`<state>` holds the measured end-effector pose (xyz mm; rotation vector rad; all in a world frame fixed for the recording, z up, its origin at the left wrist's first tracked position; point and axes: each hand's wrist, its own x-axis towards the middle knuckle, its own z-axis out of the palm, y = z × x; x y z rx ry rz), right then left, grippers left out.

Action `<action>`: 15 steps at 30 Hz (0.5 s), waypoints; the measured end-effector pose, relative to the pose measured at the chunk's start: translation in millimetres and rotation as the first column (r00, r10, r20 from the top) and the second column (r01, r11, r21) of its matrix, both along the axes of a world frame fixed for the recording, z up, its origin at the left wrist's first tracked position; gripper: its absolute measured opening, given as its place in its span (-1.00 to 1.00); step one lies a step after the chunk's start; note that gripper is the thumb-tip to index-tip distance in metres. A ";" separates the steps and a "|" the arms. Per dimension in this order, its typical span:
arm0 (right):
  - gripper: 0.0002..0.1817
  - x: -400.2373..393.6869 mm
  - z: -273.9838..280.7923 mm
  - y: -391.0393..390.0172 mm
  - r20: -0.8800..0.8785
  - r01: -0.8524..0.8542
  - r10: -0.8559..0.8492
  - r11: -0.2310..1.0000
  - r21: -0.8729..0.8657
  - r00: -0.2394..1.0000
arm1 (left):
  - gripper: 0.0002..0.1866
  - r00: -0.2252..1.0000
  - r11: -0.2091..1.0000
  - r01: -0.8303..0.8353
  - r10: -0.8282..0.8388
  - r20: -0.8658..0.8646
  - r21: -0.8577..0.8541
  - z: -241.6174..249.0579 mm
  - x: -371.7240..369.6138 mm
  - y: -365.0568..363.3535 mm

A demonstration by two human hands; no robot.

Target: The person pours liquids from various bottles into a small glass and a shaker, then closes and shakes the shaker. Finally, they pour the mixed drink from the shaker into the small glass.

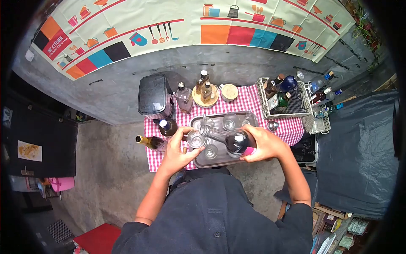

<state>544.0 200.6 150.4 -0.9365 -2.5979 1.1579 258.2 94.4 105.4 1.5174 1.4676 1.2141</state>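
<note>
My left hand (176, 149) is closed around a clear drinking glass (196, 139), held over the left side of the tray (220, 163). In my right hand (266, 144) a bottle (237, 142) with a dark base and a pink label edge lies tilted on its side. Its clear neck points left, and the mouth is right at the glass's rim. On the tray below stand several more clear glasses, among them a tall one (231, 122) at the back and a short one (210, 151) near the front.
A pink checked cloth (154, 163) covers the table. Left of the tray stand a dark bottle (168, 126), a gold-necked bottle (153, 142) and a black-lidded bin (153, 95). Behind it are a clear bottle (183, 97) and a mug (229, 92). A wire basket (292, 113) of bottles sits right.
</note>
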 end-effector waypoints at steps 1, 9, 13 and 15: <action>-0.19 4.5 4.1 3.1 0.018 -0.024 0.024 1.000 0.016 1.000 | -0.45 1.000 1.000 0.005 -0.005 -0.001 0.006 -1.9 5.1 1.6; -0.24 39.6 18.1 29.0 0.138 -0.128 0.121 0.991 0.045 0.983 | -0.45 1.000 1.000 -0.015 0.015 -0.009 -0.009 3.8 44.2 8.5; -0.22 51.9 21.7 37.9 0.204 -0.169 0.151 0.983 0.073 0.967 | -0.45 0.999 0.999 -0.036 0.036 -0.036 -0.007 2.3 58.3 11.6; -0.21 56.8 23.8 43.1 0.224 -0.181 0.163 0.982 0.059 0.961 | -0.44 0.997 0.998 -0.057 0.057 -0.050 0.009 -1.1 64.6 12.5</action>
